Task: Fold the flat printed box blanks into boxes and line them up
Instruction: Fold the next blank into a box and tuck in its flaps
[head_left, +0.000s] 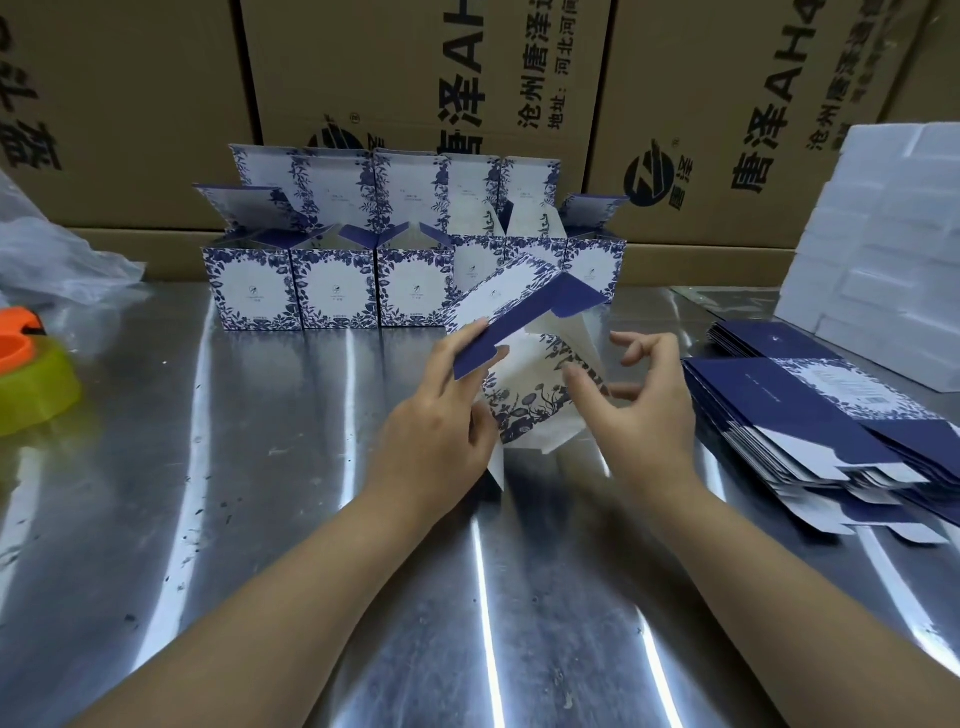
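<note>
A half-formed blue-and-white floral box (524, 364) is tilted above the middle of the metal table (260, 467), its flaps loose. My left hand (447, 415) grips its left side, fingers along a dark blue flap. My right hand (634, 400) is at the box's right side with curled fingers touching a white flap; its hold is unclear. Several folded boxes (337, 280) with raised lids stand in rows at the back. A stack of flat dark blue blanks (810, 415) lies at the right.
Large brown cartons (415, 78) wall off the back of the table. White foam blocks (883, 249) are piled at the right rear. A yellow-green and orange tape dispenser (31, 379) and crumpled clear plastic (52, 249) sit at the left.
</note>
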